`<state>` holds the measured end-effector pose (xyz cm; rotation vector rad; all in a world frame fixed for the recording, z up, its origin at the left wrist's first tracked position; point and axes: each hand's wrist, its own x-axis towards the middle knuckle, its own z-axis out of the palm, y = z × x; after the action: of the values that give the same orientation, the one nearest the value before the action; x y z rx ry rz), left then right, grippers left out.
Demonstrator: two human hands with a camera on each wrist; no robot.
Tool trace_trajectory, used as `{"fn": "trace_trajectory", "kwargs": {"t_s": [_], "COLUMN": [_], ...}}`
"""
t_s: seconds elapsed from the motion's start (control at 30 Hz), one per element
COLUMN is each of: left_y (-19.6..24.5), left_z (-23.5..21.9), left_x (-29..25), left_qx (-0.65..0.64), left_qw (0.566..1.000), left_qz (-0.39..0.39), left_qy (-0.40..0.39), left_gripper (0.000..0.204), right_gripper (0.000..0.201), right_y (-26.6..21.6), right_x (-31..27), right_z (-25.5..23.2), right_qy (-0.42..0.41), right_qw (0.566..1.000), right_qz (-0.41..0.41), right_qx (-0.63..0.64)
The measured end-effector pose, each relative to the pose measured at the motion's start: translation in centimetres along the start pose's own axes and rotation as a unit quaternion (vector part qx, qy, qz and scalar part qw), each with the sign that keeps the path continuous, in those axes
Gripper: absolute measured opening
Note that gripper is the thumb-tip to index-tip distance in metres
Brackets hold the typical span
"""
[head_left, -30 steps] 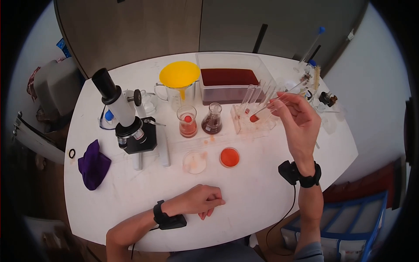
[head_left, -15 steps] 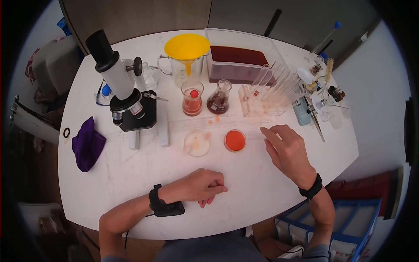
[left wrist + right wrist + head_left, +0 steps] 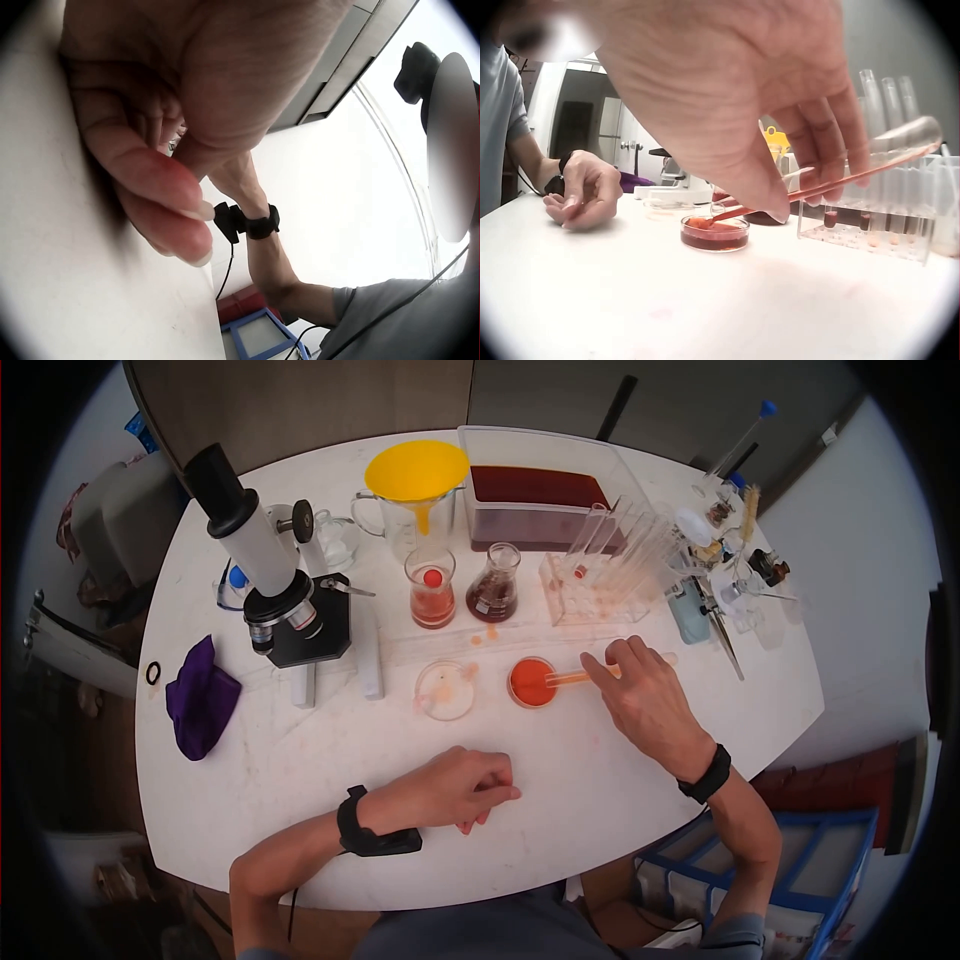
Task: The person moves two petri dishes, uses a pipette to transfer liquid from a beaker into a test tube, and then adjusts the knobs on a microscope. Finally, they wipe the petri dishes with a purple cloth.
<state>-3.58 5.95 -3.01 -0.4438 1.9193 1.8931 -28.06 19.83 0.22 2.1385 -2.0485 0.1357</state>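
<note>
The right hand (image 3: 645, 697) pinches a tilted glass test tube (image 3: 570, 678) between thumb and fingers, its lower end at the petri dish (image 3: 530, 706) of red-orange liquid, just left of that hand. The left hand (image 3: 455, 787) rests on the worktop (image 3: 600, 800), loosely curled, nearer the person than the dish and apart from the tube. A second, stained petri dish (image 3: 446, 718) sits beside the first.
</note>
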Motion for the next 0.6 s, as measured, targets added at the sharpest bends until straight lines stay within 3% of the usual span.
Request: {"fn": "trace_trajectory", "kwargs": {"t_s": [0.07, 0.1, 0.2, 0.23, 0.3, 0.33, 0.4, 0.53, 0.6], "left_y": [2.1, 2.9, 6.6, 7.6, 9.0, 9.3, 9.3, 10.2, 11.0], "left_z": [0.2, 0.3, -0.8, -1.4, -2.4, -2.8, -3.7, -5.4, -6.2], "left_x": [-0.7, -0.6, 0.5, 1.5, 4.4, 6.1, 9.7, 13.5, 14.0], "left_qx": [0.055, 0.075, 0.118, 0.123, 0.151, 0.155, 0.256, 0.297, 0.264], "left_qw": [0.994, 0.978, 0.896, 0.895, 0.795, 0.794, 0.703, 0.681, 0.757], "left_qz": [0.055, 0.114, 0.257, 0.258, 0.387, 0.390, 0.411, 0.383, 0.312], "left_qy": [0.080, 0.157, 0.343, 0.342, 0.442, 0.440, 0.520, 0.549, 0.510], "left_gripper": [0.022, 0.020, 0.017, 0.017, 0.021, 0.021, 0.031, 0.039, 0.037], "right_gripper": [0.047, 0.047, 0.046, 0.045, 0.044, 0.042, 0.040, 0.032, 0.030], "right_y": [0.1, 0.2, 0.1, 0.2, -0.1, -0.2, -0.4, -1.0, -1.3], "right_x": [-0.1, -0.1, -0.3, -0.3, -0.4, -0.3, -0.3, -0.2, -0.1], "right_z": [-0.1, -0.2, 0.1, 0.2, 0.1, 0.0, -0.2, -0.9, -1.2], "right_qy": [-0.005, 0.002, 0.015, 0.018, 0.025, 0.029, 0.045, 0.070, 0.077], "right_qw": [1.000, 1.000, 1.000, 0.999, 0.999, 0.999, 0.998, 0.994, 0.992], "right_qz": [0.005, -0.003, -0.015, -0.021, -0.019, -0.020, -0.027, -0.049, -0.049], "right_qx": [0.004, -0.002, -0.013, -0.022, -0.023, -0.023, -0.032, -0.074, -0.081]}}
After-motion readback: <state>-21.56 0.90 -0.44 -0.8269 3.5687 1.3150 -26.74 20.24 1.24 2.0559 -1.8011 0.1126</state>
